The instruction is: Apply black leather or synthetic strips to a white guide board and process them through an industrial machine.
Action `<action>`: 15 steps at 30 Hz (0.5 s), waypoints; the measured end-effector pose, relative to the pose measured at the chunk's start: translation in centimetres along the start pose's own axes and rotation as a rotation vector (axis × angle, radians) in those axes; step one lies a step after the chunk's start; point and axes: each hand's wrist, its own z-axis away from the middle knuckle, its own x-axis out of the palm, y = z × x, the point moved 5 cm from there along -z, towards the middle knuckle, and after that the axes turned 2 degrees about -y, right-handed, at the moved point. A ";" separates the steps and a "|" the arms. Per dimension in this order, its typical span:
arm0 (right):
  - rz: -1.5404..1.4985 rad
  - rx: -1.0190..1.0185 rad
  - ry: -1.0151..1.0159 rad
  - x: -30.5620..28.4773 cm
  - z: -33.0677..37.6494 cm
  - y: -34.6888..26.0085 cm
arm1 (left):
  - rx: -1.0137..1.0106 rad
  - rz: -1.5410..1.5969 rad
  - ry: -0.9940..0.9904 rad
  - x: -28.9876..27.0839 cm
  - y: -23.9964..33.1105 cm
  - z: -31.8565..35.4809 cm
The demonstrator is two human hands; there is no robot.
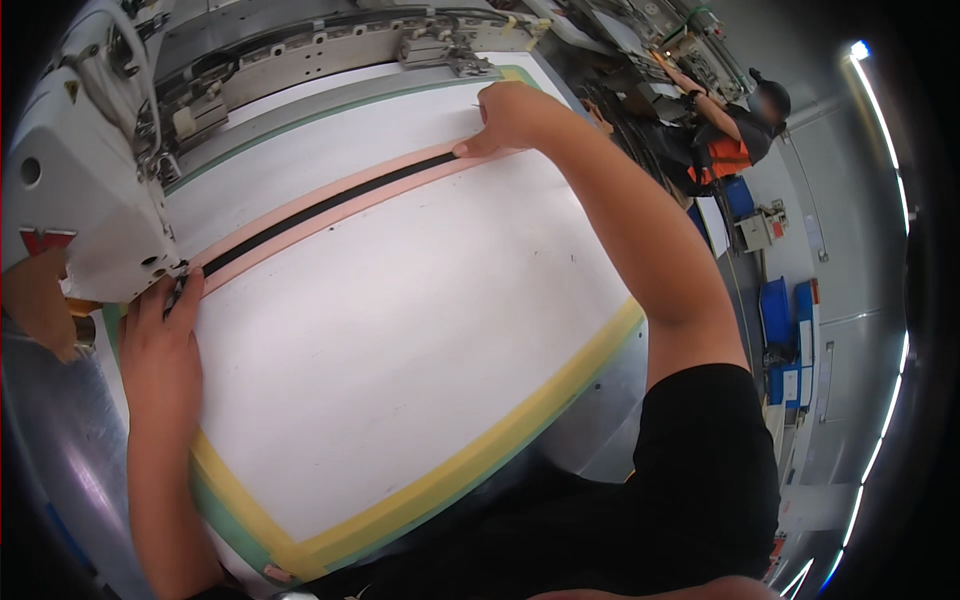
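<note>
A long black strip (325, 208) lies across a white board (400, 340), within a pale pink band (345, 222) that borders it on both long sides. At its left end, my left hand (160, 355) rests flat with the fingers apart; their tips lie close beneath the white machine head (105, 190) and are partly hidden. My right hand (510, 118) is at the other end of the strip, its thumb pressed on the black material and its fingers curled. What lies under those curled fingers cannot be seen.
Yellow tape (470, 465) and green edging border the board. Behind it runs a metal rail (310, 60) with clamps and cables. At the far right, a person in an orange vest (725, 155) works at another machine. Blue bins (775, 310) stand along the right side.
</note>
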 end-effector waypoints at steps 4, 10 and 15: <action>0.073 0.160 -0.092 0.7 -1.6 5.8 | 0.011 -0.018 0.013 0.4 0.3 -0.2; 0.127 0.298 -0.102 2.0 -3.1 13.3 | 0.019 -0.024 0.024 0.6 -0.5 -0.4; -0.008 0.246 0.063 1.3 -1.8 14.3 | 0.073 -0.040 0.039 1.2 -0.6 -0.1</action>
